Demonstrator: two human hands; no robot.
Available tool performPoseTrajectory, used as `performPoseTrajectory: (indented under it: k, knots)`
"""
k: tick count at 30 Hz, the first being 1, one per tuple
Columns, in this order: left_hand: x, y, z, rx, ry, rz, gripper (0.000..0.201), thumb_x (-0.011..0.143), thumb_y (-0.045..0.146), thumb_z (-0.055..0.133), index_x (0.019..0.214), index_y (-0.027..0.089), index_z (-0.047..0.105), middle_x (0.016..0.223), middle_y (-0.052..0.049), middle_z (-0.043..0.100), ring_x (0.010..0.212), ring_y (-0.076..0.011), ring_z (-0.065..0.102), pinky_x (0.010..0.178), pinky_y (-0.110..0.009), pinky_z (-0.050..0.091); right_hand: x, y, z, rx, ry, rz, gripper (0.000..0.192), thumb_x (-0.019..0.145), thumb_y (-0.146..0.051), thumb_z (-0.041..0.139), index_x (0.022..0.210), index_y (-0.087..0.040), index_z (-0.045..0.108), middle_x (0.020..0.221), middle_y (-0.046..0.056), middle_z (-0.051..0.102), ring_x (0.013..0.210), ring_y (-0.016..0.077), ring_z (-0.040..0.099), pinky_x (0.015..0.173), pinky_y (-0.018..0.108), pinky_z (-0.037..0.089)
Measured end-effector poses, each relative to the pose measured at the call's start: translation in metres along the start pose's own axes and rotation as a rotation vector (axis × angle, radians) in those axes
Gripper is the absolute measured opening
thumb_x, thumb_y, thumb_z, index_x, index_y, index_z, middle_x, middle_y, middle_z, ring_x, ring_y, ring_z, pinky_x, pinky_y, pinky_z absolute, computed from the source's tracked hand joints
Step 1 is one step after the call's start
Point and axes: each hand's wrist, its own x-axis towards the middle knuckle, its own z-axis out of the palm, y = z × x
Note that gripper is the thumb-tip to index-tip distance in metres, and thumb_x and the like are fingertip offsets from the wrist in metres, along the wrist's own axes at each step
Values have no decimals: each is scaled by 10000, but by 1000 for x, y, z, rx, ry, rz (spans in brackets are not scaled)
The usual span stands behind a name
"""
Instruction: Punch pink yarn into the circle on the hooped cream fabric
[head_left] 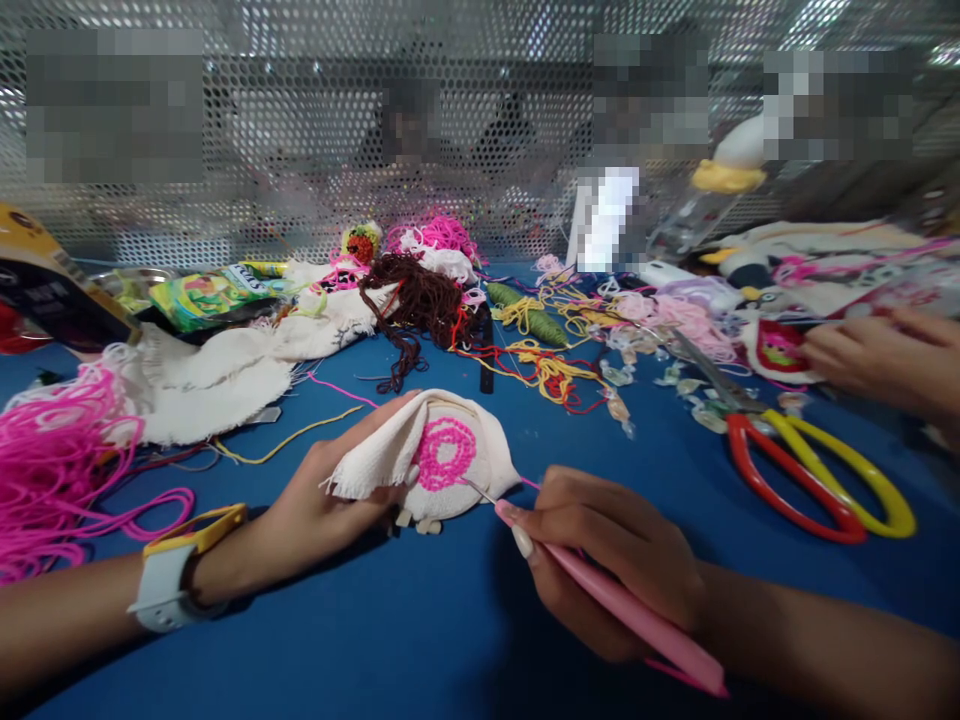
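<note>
My left hand (341, 500) grips the left side of a small embroidery hoop (457, 505) with off-white cloth stretched in it; most of its fingers are hidden behind the hoop and a loose fold of cloth (382, 455). Pink loops (448, 450) form a ring on the cloth. In my right hand (607, 550) is a pink punch needle (630, 610), held like a pen. Its metal tip meets the cloth at the lower right of the pink loops. Pink yarn trails from the tool's rear end.
Large scissors (802, 470) with red and yellow handles lie at right. Another person's hand (877, 355) is beyond them, near a small red-edged hoop (780, 350). Pink yarn (60, 470) and white cloth (202, 380) lie at left. Brown yarn (420, 300) and wrapped sweets (619, 400) are farther back.
</note>
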Motion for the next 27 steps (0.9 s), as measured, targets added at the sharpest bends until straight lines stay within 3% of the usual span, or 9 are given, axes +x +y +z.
performPoseTrajectory:
  k: [5, 10, 14, 17, 19, 24, 27]
  knots:
    - [0, -1, 0, 20, 7, -1, 692, 860, 197, 543, 1455, 290, 202, 737, 7, 649, 503, -115, 591, 487, -198, 522, 0, 0, 0, -4, 6, -1, 241, 733, -22, 492, 920, -162, 550, 618, 35, 579, 590, 150, 582, 514, 259, 505]
    - [0, 1, -1, 111, 27, 103, 632, 852, 189, 538, 1424, 311, 300, 1014, -35, 674, 568, -114, 610, 552, -207, 540, 0, 1, 5, -6, -13, -22, 210, 748, -24, 485, 910, -144, 545, 607, 31, 561, 588, 147, 547, 544, 257, 489]
    - [-4, 2, -5, 219, 32, 160, 623, 836, 162, 518, 1418, 285, 332, 1139, -57, 652, 860, -207, 658, 715, -254, 557, -3, 8, 11, 43, -62, -23, 201, 797, -34, 474, 962, -122, 547, 679, 38, 567, 624, 133, 519, 580, 246, 475]
    - [-9, 1, -6, 298, -5, 197, 728, 783, 118, 552, 1437, 292, 282, 1344, -62, 512, 1216, -285, 487, 944, -315, 478, -6, 14, 15, 88, -208, -8, 201, 833, -55, 462, 1004, -112, 552, 776, 71, 587, 701, 143, 535, 634, 263, 475]
    - [-11, 1, -5, 306, 2, 200, 756, 766, 120, 577, 1434, 299, 269, 1441, -57, 390, 1313, -302, 367, 1012, -336, 425, -7, 16, 16, 109, -256, 5, 191, 851, -67, 460, 1005, -116, 561, 800, 73, 590, 722, 143, 535, 650, 265, 469]
    - [-4, 3, 2, 167, 190, 89, 669, 764, 237, 668, 1343, 270, 333, 1423, -88, 385, 1283, -277, 405, 1059, -381, 373, -12, 14, 21, 7, -251, 41, 123, 887, -115, 477, 912, -133, 596, 731, 31, 568, 648, 124, 478, 596, 239, 417]
    - [3, 6, 5, -44, 179, -83, 643, 743, 284, 710, 1284, 223, 367, 1356, -123, 467, 1229, -274, 469, 1026, -398, 405, -19, 16, 25, -25, -263, 3, 179, 875, -123, 494, 1033, -115, 577, 801, 57, 570, 697, 142, 488, 623, 255, 434]
